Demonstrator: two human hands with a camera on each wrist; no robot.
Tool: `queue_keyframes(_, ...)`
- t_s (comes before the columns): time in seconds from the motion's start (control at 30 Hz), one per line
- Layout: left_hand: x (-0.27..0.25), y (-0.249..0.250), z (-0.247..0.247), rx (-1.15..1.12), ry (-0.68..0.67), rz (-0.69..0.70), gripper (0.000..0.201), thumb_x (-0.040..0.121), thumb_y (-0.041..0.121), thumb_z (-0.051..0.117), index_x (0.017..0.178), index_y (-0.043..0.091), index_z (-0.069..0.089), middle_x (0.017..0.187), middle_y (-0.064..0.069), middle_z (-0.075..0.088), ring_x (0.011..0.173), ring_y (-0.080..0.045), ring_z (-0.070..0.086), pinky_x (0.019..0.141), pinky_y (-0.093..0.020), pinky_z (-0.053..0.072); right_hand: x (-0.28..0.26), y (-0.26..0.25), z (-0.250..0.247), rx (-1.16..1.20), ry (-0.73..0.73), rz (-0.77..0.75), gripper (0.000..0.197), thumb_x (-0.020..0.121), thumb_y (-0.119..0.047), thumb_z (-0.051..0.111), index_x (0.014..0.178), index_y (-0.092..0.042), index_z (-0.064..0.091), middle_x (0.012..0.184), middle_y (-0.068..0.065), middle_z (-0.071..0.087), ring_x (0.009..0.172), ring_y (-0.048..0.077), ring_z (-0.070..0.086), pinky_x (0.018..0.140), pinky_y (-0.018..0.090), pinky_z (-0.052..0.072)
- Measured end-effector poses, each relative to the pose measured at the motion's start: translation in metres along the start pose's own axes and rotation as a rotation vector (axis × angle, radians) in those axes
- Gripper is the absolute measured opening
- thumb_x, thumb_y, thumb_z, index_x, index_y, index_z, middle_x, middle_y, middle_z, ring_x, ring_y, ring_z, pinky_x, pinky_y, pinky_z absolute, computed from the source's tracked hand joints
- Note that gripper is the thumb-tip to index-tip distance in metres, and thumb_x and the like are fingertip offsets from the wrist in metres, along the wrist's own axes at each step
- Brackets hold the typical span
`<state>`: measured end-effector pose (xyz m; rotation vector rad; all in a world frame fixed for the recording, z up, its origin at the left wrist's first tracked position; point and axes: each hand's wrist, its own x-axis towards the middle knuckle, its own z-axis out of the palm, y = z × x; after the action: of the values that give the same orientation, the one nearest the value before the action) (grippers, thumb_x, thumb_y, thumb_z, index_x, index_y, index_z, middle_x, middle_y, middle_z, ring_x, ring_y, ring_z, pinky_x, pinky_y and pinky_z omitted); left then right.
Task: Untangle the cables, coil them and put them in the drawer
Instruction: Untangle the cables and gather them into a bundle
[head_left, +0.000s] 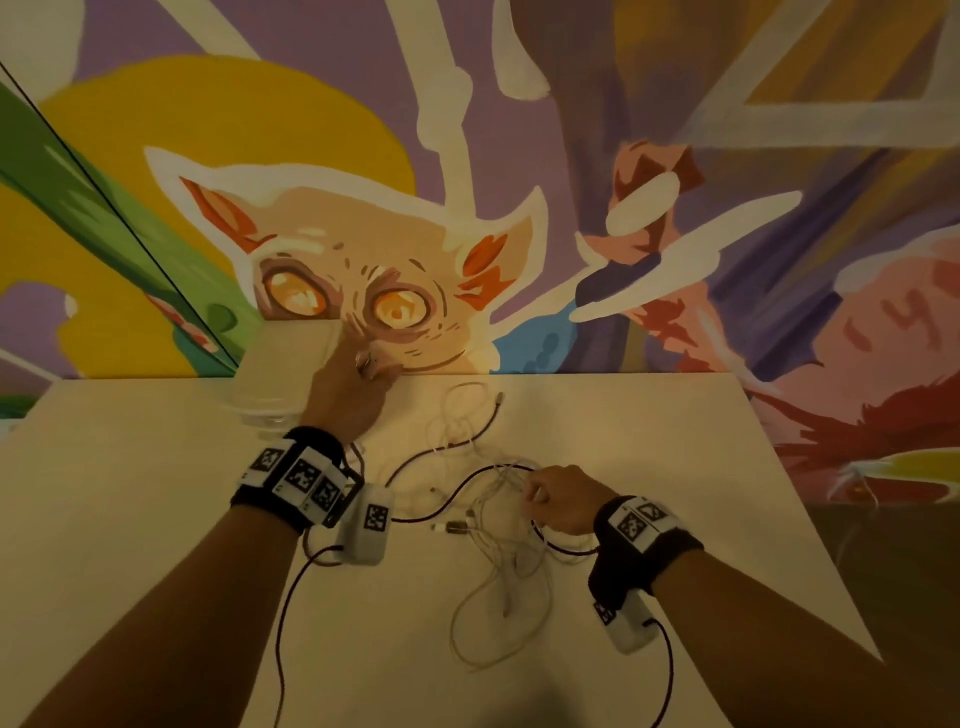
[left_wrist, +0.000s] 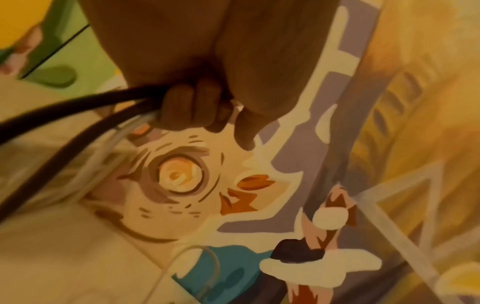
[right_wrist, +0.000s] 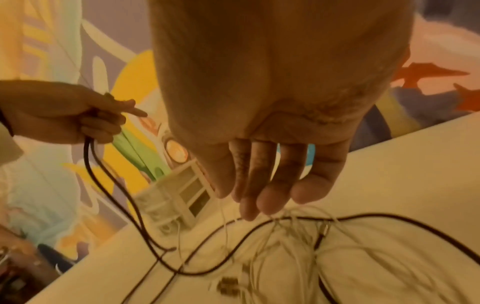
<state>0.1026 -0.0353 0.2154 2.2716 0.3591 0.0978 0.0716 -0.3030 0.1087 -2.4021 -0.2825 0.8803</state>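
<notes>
No legible text or labels.

Left hand (head_left: 358, 384) knuckles hide its grip on the dark cable (left_wrist: 78, 107) in head view. White cables (head_left: 498, 561) blur into the table (head_left: 675, 467); strand count unclear. Drawer unit (right_wrist: 176, 197) blurred, partly behind right hand (right_wrist: 272, 164).

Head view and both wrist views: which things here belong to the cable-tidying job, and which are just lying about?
Part of the job:
- dark cable, gripped by the left hand
- white cables, tangled on the table
- right hand, fingers straight, down at the tangle
- small drawer unit at the wall

Just there:
- painted mural
- wrist camera leads
</notes>
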Motion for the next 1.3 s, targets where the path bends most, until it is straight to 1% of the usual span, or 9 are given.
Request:
queue_keyframes(0.1, 0.0, -0.02, 0.004, -0.101, 0.036, -0.1, 0.024, 0.092, 0.027, 0.061, 0.075, 0.011, 0.054, 0.077, -0.016, 0.058, 0.077, -0.037, 0.057, 0.07, -0.042, 0.045, 0.009, 0.002, 0.026, -0.049, -0.024, 0.017, 0.009, 0.088, -0.03, 0.059, 0.091, -0.022, 0.06, 0.109, 0.007, 0.065, 0.095, 0.021, 0.06, 0.08, 0.031, 0.049)
queue_keyframes(0.17, -0.006, -0.028, 0.006, -0.265, 0.02, -0.134, 0.03, 0.092, 0.026, 0.062, 0.067, 0.014, 0.052, 0.063, -0.01, 0.053, 0.059, -0.027, 0.051, 0.06, -0.038, 0.046, 0.018, 0.0, 0.046, -0.05, -0.028, 0.016, 0.013, 0.088, -0.026, 0.058, 0.096, -0.018, 0.064, 0.11, 0.009, 0.065, 0.094, 0.023, 0.06, 0.078, 0.03, 0.049)
queue_keyframes(0.5, -0.023, -0.053, 0.02, -0.542, -0.087, -0.179, 0.034, 0.098, 0.022, 0.054, 0.069, 0.017, 0.038, 0.053, 0.003, 0.037, 0.043, -0.012, 0.03, 0.043, -0.025, 0.029, 0.053, 0.004, 0.131, -0.354, 0.019, 0.132, 0.041, 0.095, -0.032, 0.046, 0.134, -0.02, 0.039, 0.132, 0.007, 0.051, 0.121, 0.03, 0.05, 0.097, 0.042, 0.043)
queue_keyframes(0.73, -0.026, -0.064, 0.025, -0.456, -0.17, -0.155, 0.021, 0.097, 0.023, 0.056, 0.083, 0.009, 0.051, 0.057, -0.001, 0.038, 0.047, -0.013, 0.033, 0.047, -0.028, 0.032, 0.048, 0.014, 0.124, -0.404, 0.037, 0.115, 0.028, 0.093, -0.031, 0.043, 0.112, -0.016, 0.058, 0.116, 0.007, 0.063, 0.106, 0.027, 0.06, 0.087, 0.038, 0.049)
queue_keyframes(0.83, -0.025, -0.065, 0.028, -0.451, -0.174, -0.164, 0.022, 0.096, 0.026, 0.056, 0.085, 0.007, 0.055, 0.058, -0.002, 0.039, 0.048, -0.013, 0.034, 0.049, -0.029, 0.033, 0.039, 0.005, 0.098, -0.212, -0.033, 0.151, 0.018, 0.091, -0.03, 0.051, 0.101, -0.016, 0.058, 0.114, 0.01, 0.063, 0.104, 0.028, 0.06, 0.08, 0.032, 0.048)
queue_keyframes(0.93, -0.023, -0.065, 0.03, -0.482, -0.173, -0.202, 0.022, 0.096, 0.024, 0.058, 0.081, 0.009, 0.051, 0.058, 0.0, 0.038, 0.048, -0.014, 0.032, 0.048, -0.028, 0.032, 0.021, -0.01, 0.05, 0.071, -0.036, 0.143, 0.009, 0.086, -0.022, 0.059, 0.079, -0.016, 0.062, 0.088, 0.005, 0.07, 0.077, 0.016, 0.062, 0.061, 0.021, 0.045)
queue_keyframes(1.0, -0.022, -0.062, 0.031, -0.563, -0.187, -0.249, 0.028, 0.096, 0.018, 0.057, 0.072, 0.012, 0.044, 0.058, 0.002, 0.034, 0.046, -0.013, 0.029, 0.045, -0.026, 0.029, 0.005, -0.025, 0.016, 0.467, 0.003, 0.091, 0.013, 0.086, -0.014, 0.061, 0.074, -0.011, 0.067, 0.068, 0.0, 0.066, 0.059, 0.009, 0.056, 0.055, 0.018, 0.043)
queue_keyframes(1.1, -0.024, -0.049, 0.036, -0.748, -0.267, -0.322, 0.033, 0.097, 0.011, 0.054, 0.067, 0.016, 0.04, 0.061, -0.001, 0.031, 0.044, -0.011, 0.025, 0.042, -0.024, 0.024, -0.014, -0.047, -0.019, 1.139, 0.079, -0.022, 0.011, 0.091, -0.006, 0.059, 0.086, -0.003, 0.068, 0.07, 0.003, 0.067, 0.061, 0.011, 0.059, 0.062, 0.023, 0.049)
queue_keyframes(1.3, -0.034, -0.013, 0.051, -0.996, -0.363, -0.321, 0.023, 0.098, 0.024, 0.055, 0.078, 0.013, 0.052, 0.063, -0.001, 0.046, 0.045, -0.009, 0.031, 0.043, -0.021, 0.031, -0.03, -0.077, -0.031, 1.177, 0.365, -0.201, 0.014, 0.093, -0.004, 0.056, 0.092, -0.006, 0.07, 0.077, 0.006, 0.069, 0.063, 0.013, 0.055, 0.061, 0.027, 0.046)
